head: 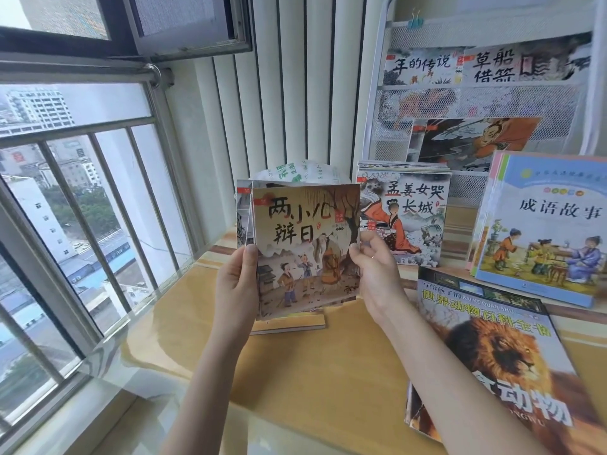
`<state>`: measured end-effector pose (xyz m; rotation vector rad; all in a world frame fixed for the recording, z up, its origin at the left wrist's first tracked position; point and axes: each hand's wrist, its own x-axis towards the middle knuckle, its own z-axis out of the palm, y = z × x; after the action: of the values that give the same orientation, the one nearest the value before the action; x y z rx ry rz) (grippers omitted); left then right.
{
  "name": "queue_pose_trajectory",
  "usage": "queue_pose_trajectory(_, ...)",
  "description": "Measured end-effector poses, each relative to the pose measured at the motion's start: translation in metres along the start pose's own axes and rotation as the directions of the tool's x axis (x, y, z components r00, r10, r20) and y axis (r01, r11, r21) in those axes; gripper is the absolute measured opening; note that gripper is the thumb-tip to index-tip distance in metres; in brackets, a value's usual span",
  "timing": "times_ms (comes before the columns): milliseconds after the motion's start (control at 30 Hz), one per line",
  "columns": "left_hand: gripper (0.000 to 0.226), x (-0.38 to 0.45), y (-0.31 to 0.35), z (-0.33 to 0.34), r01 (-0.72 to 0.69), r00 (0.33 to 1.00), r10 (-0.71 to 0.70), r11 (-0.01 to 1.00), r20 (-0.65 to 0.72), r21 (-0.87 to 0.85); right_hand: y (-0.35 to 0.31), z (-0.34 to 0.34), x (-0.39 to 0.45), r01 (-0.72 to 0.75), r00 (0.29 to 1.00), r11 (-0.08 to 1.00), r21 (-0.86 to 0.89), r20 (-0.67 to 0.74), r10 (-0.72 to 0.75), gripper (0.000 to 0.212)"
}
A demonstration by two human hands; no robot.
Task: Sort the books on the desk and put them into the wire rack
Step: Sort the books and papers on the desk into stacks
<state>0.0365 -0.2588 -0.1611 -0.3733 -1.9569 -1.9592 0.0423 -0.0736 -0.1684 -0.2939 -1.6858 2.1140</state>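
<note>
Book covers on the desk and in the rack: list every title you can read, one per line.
"两小儿辩日": front book of the stack held in both hands.
"孟姜女哭长城": standing book.
"成语故事": blue book.
"年的传说": rack book.
"草船借箭": rack book.
"世界动物百科全书", "BAI KE QUAN SHU": lion book.
Small seals, the green-printed bag and publisher lines: too blurred.

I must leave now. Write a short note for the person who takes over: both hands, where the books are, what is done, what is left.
Left hand and right hand hold a small bundle of thin brown-covered picture books upright above the yellow desk.
Done: several picture books already stand in the white wire mesh rack.
Left: the held bundle, the stack with the orange-robed figure, the pale blue storybooks and the lion-cover animal book.
</note>
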Motion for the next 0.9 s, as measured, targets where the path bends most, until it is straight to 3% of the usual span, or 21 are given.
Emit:
queue_pose_trajectory(133, 0.04, -0.003, -0.005, 0.001, -0.056, 0.997, 0.058, 0.997, -0.044, 0.048, 0.0, -0.001, -0.001, -0.018, 1.0, 1.0, -0.009, -0.015, 0.018, 0.022)
queue_pose_trajectory(233, 0.021, -0.004, -0.002, 0.0, -0.06, 0.998, 0.06, 0.998, 0.027, 0.008, -0.001, -0.001, 0.001, -0.018, 1.0, 1.0, 0.0, 0.009, 0.018, 0.017)
queue_pose_trajectory(300, 0.049, -0.004, 0.0, -0.003, -0.12, 0.987, 0.115, 0.992, 0.109, 0.035, -0.001, 0.0, 0.001, -0.014, 0.998, 1.0, -0.006, 0.06, 0.015, 0.01)
queue_pose_trajectory(367, 0.089, -0.003, 0.002, -0.006, -0.159, 0.978, 0.143, 0.982, 0.153, 0.099, -0.001, 0.005, -0.001, -0.014, 0.995, 0.998, -0.055, 0.102, 0.02, 0.033)
queue_pose_trajectory(400, 0.096, -0.003, 0.003, -0.007, -0.155, 0.978, 0.136, 0.981, 0.159, 0.115, -0.001, 0.007, -0.003, 0.011, 0.994, 0.996, -0.088, 0.105, -0.001, 0.044)
queue_pose_trajectory(467, 0.066, -0.001, 0.002, -0.008, -0.103, 0.987, 0.091, 0.991, 0.133, 0.083, -0.003, 0.008, -0.006, 0.134, 0.988, 0.982, -0.137, 0.096, -0.121, 0.048)
queue_pose_trajectory(533, 0.032, -0.001, 0.0, -0.006, -0.091, 0.994, 0.085, 0.993, 0.072, 0.081, -0.011, 0.009, -0.013, 0.221, 0.974, 0.963, -0.155, 0.091, -0.209, 0.028)
queue_pose_trajectory(567, 0.026, 0.0, -0.001, -0.006, -0.105, 0.994, 0.101, 0.991, 0.048, 0.084, -0.014, 0.009, -0.016, 0.235, 0.97, 0.963, -0.132, 0.089, -0.224, 0.021)
queue_pose_trajectory(600, 0.023, 0.0, -0.001, -0.006, -0.115, 0.993, 0.113, 0.99, 0.039, 0.077, -0.018, 0.01, -0.02, 0.232, 0.971, 0.968, -0.095, 0.078, -0.225, 0.023)
queue_pose_trajectory(733, 0.026, 0.002, -0.004, -0.005, -0.119, 0.988, 0.116, 0.993, 0.101, 0.022, -0.027, 0.01, -0.024, 0.171, 0.984, 0.985, 0.006, 0.046, -0.171, 0.061)
queue_pose_trajectory(833, 0.039, -0.001, -0.007, -0.002, -0.075, 0.989, 0.082, 0.995, 0.126, -0.059, -0.025, 0.007, -0.019, 0.15, 0.988, 0.988, -0.018, 0.05, -0.149, 0.042)
queue_pose_trajectory(900, 0.042, -0.006, -0.008, 0.004, -0.052, 0.994, 0.058, 0.997, 0.095, -0.063, -0.022, 0.007, -0.017, 0.144, 0.988, 0.987, -0.075, 0.073, -0.139, 0.051)
